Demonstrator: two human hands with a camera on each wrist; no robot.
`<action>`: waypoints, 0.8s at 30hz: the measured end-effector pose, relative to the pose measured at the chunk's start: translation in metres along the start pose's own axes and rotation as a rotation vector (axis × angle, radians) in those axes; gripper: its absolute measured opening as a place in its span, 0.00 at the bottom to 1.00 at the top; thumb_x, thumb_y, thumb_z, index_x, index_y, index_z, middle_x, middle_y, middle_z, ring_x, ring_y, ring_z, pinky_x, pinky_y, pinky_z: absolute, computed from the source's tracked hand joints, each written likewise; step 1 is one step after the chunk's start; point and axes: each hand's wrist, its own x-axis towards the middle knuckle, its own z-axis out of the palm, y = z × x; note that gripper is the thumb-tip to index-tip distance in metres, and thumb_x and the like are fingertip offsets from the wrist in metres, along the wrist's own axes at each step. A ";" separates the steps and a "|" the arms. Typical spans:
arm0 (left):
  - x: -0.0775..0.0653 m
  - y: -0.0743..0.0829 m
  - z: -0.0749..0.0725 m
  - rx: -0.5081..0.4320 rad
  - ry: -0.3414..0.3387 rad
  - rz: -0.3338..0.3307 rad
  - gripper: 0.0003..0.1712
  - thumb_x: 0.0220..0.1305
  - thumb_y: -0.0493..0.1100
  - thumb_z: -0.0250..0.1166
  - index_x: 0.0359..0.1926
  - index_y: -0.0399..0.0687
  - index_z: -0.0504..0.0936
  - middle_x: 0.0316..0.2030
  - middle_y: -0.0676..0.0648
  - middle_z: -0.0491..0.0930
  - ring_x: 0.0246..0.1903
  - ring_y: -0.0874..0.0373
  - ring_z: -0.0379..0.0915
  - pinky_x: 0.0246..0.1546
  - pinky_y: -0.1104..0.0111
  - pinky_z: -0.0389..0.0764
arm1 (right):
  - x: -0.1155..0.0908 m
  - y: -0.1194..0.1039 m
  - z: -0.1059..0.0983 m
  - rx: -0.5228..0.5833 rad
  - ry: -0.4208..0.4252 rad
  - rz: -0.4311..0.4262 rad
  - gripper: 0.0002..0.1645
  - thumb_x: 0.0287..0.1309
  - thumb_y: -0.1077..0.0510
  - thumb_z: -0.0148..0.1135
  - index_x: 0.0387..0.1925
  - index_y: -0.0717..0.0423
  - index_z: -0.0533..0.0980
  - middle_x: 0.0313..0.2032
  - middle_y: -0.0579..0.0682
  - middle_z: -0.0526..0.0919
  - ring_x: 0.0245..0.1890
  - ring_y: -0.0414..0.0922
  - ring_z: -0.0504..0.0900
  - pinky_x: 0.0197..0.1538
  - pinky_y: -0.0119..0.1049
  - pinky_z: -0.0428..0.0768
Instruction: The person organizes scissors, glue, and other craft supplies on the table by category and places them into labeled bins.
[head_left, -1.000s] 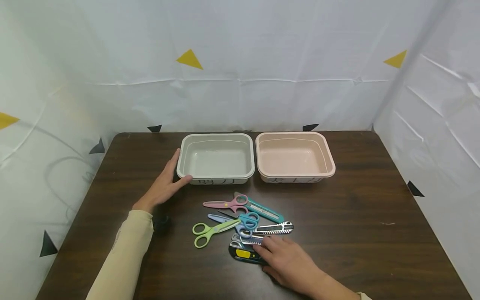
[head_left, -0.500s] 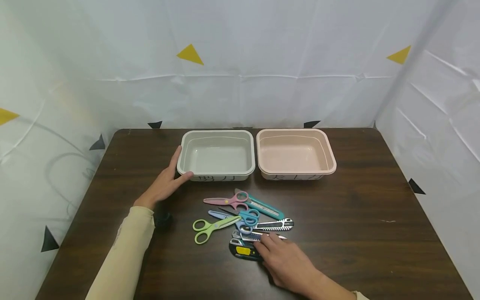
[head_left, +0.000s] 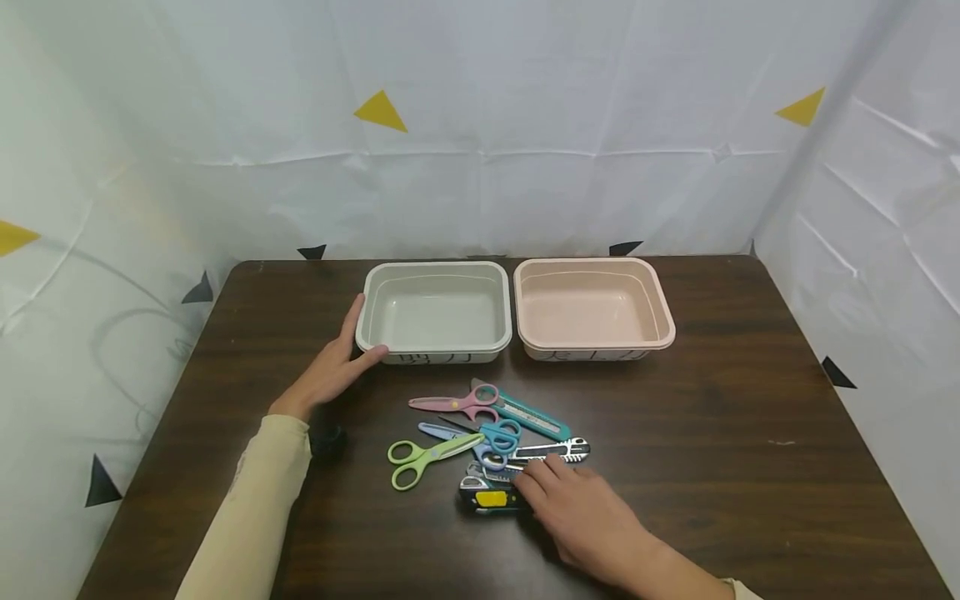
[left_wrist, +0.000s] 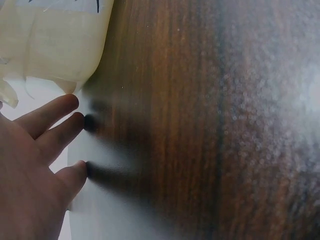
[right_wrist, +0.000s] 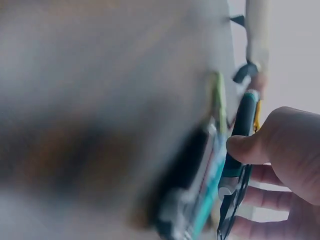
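Note:
My right hand (head_left: pixel 585 512) pinches a black box cutter with a yellow slider (head_left: pixel 489 498) at the near side of a pile. In the right wrist view, the thumb lies along one side of the dark cutter (right_wrist: pixel 243 120) with fingers behind it. Under and beyond it lie more box cutters: a silver-and-black one (head_left: pixel 551 451) and a teal one (head_left: pixel 534 417). Green scissors (head_left: pixel 427 458), pink scissors (head_left: pixel 457 403) and blue scissors (head_left: pixel 500 437) lie to the left. My left hand (head_left: pixel 330 371), fingers spread, touches the left front corner of a grey-green bin (head_left: pixel 435 350).
A pink bin (head_left: pixel 596 343) stands to the right of the grey-green one, with dark writing on both fronts. Both rest at the back of a dark wooden table (head_left: pixel 750 417). White sheets (head_left: pixel 480 192) hang behind and at both sides.
The black box cutter has tipped up onto its edge in my right hand, its near end shifting slightly. My left hand stays at the bin; the view has moved a little.

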 end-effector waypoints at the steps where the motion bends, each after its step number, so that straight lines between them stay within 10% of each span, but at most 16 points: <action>1: 0.000 0.000 0.000 -0.002 0.000 0.001 0.53 0.65 0.68 0.58 0.74 0.83 0.26 0.75 0.41 0.49 0.68 0.35 0.57 0.60 0.34 0.59 | 0.002 0.005 -0.002 -0.004 0.012 0.013 0.26 0.53 0.59 0.64 0.56 0.53 0.73 0.47 0.49 0.75 0.44 0.47 0.74 0.30 0.37 0.78; 24: -0.001 -0.005 0.002 -0.005 0.009 -0.008 0.53 0.66 0.68 0.57 0.74 0.81 0.27 0.74 0.40 0.52 0.66 0.36 0.59 0.59 0.35 0.61 | 0.049 0.166 -0.044 0.072 0.094 0.307 0.25 0.57 0.64 0.67 0.57 0.59 0.73 0.49 0.57 0.76 0.51 0.56 0.72 0.52 0.51 0.74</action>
